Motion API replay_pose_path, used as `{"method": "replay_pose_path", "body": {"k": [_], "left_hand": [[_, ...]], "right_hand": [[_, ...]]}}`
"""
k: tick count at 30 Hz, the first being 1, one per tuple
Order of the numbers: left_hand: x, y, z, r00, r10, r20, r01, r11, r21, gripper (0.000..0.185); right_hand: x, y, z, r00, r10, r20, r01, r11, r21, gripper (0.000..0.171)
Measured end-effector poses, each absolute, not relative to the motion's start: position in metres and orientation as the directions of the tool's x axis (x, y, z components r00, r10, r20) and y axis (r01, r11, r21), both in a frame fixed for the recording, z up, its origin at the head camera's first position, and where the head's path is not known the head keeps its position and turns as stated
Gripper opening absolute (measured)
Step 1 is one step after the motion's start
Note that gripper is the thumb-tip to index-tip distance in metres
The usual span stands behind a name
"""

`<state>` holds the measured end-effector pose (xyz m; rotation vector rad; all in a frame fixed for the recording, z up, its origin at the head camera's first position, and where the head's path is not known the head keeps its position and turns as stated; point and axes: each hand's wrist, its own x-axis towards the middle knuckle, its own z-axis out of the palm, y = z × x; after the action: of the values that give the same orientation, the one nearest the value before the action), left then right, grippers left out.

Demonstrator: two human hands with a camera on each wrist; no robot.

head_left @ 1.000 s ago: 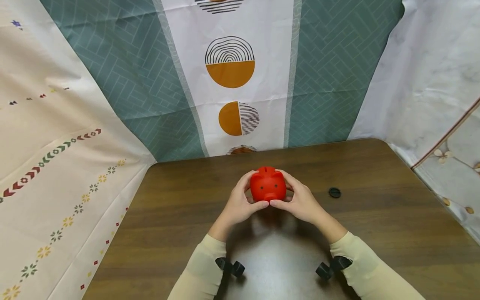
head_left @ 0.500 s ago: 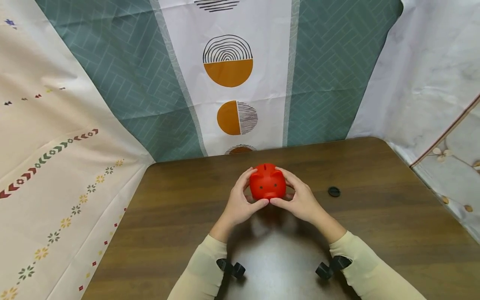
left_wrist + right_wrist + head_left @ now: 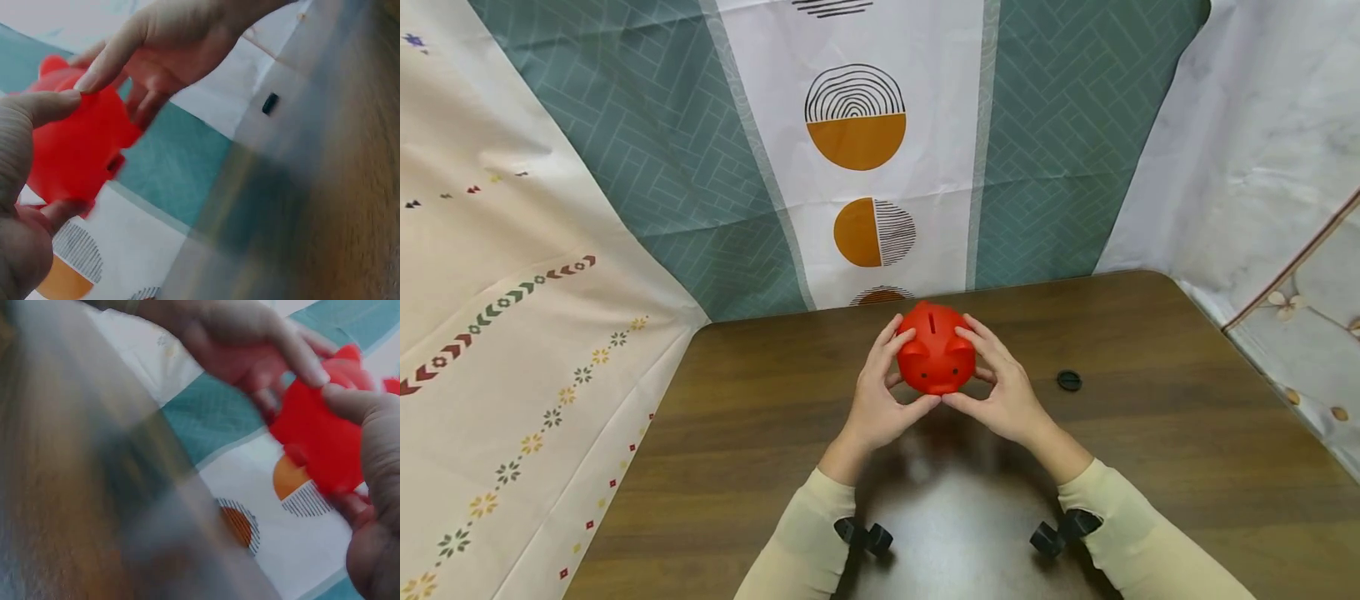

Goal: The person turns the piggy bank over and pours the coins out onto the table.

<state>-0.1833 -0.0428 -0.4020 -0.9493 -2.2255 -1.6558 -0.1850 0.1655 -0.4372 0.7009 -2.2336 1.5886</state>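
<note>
A red piggy bank (image 3: 936, 357) with a coin slot on top is held above the dark wooden table (image 3: 1150, 467), its face toward me. My left hand (image 3: 880, 392) grips its left side, fingers curled over the ear and thumb under the snout. My right hand (image 3: 1000, 392) grips the right side the same way, and both thumbs meet beneath it. In the left wrist view the piggy bank (image 3: 75, 150) sits between my thumb and the other hand's fingers. The right wrist view shows the piggy bank (image 3: 325, 431) held off the table.
A small black round cap (image 3: 1069, 381) lies on the table to the right of my hands; the same cap (image 3: 269, 103) shows in the left wrist view. Patterned cloth (image 3: 865, 150) hangs behind and at both sides of the table.
Both hands have lifted the piggy bank up and slightly away from me; it now shows its coin slot more. The black cap has not moved.
</note>
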Motion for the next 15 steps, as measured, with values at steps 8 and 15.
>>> {"method": "replay_pose_path", "body": {"k": [8, 15], "left_hand": [[-0.186, -0.046, -0.407, -0.868, 0.403, 0.290, 0.404, 0.232, 0.885, 0.081], [-0.186, -0.046, -0.406, -0.868, 0.394, 0.301, 0.417, 0.252, 0.873, 0.081]], "right_hand": [[-0.173, 0.160, -0.421, -0.921, -0.242, 0.305, -0.363, 0.244, -0.899, 0.079], [-0.184, 0.162, -0.439, -0.922, -0.224, 0.315, -0.366, 0.245, -0.898, 0.082]]}}
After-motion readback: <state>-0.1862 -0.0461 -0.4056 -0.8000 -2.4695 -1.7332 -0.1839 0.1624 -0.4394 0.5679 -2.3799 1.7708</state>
